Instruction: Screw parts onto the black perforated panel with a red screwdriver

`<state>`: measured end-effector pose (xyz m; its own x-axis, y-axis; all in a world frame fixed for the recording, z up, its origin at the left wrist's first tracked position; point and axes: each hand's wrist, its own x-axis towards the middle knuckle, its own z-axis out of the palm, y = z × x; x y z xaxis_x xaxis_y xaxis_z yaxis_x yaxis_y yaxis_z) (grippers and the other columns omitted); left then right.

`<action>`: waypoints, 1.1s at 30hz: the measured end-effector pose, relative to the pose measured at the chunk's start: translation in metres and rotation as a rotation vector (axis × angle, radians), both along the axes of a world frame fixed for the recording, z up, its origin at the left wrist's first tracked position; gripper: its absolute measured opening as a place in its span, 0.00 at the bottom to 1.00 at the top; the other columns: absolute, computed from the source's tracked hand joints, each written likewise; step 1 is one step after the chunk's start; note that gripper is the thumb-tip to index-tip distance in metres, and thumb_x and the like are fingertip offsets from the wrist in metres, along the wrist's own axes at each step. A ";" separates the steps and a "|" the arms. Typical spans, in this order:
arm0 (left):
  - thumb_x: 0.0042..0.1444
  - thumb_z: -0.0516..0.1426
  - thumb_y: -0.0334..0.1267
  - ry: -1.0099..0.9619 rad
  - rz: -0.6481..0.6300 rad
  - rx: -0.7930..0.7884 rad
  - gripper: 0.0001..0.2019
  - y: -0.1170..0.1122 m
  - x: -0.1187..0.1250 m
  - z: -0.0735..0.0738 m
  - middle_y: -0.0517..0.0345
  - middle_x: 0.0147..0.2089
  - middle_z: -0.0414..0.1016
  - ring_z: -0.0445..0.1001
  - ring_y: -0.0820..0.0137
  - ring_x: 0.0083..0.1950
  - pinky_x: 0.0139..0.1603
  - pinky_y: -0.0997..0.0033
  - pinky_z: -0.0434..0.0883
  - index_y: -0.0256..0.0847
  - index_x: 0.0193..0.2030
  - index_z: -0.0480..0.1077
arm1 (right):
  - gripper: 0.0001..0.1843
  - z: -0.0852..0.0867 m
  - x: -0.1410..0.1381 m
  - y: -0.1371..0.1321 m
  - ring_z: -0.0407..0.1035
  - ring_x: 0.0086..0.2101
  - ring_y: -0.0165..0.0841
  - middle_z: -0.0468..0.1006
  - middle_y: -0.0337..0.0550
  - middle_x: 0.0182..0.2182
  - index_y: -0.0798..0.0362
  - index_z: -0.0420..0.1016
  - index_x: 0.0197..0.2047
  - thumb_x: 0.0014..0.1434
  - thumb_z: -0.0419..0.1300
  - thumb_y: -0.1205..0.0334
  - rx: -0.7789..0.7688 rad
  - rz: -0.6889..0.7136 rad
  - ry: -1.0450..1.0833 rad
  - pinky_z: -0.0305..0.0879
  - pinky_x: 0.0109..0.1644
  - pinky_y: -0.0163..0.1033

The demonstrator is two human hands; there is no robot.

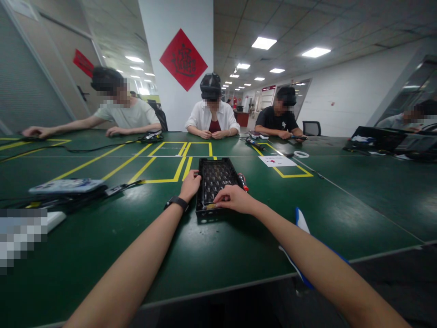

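Note:
A black open-topped case (218, 175) rests on the green table in front of me, with rows of small shapes inside its tray. My left hand (191, 185) grips the case's left wall, thumb and fingers closed at the rim. Over the near right part of the case, my right hand (234, 199) has its fingertips pinched together. Right by those fingertips, at the near end, lies a small yellowish piece (210, 206); whatever is inside the pinch is hidden. Beyond the right wall a red-and-dark handled object (243, 182) shows, partly covered by the case and my hand.
Cables and a light-blue flat item (66, 186) lie at left. A white sheet (278, 161) and a tape roll (301, 154) lie farther right. A blue-and-white object (302, 221) sits beneath my right forearm. Several people sit across the green table (341, 205).

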<state>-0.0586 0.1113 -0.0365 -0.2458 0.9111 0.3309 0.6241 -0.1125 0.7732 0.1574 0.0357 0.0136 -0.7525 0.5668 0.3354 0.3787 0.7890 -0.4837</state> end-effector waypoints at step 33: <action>0.52 0.48 0.37 0.004 0.000 0.001 0.19 0.003 -0.001 -0.003 0.48 0.46 0.72 0.70 0.64 0.46 0.48 0.66 0.66 0.37 0.50 0.64 | 0.21 -0.007 0.001 0.002 0.62 0.24 0.25 0.77 0.39 0.28 0.54 0.69 0.47 0.49 0.63 0.58 -0.165 -0.014 0.071 0.58 0.30 0.30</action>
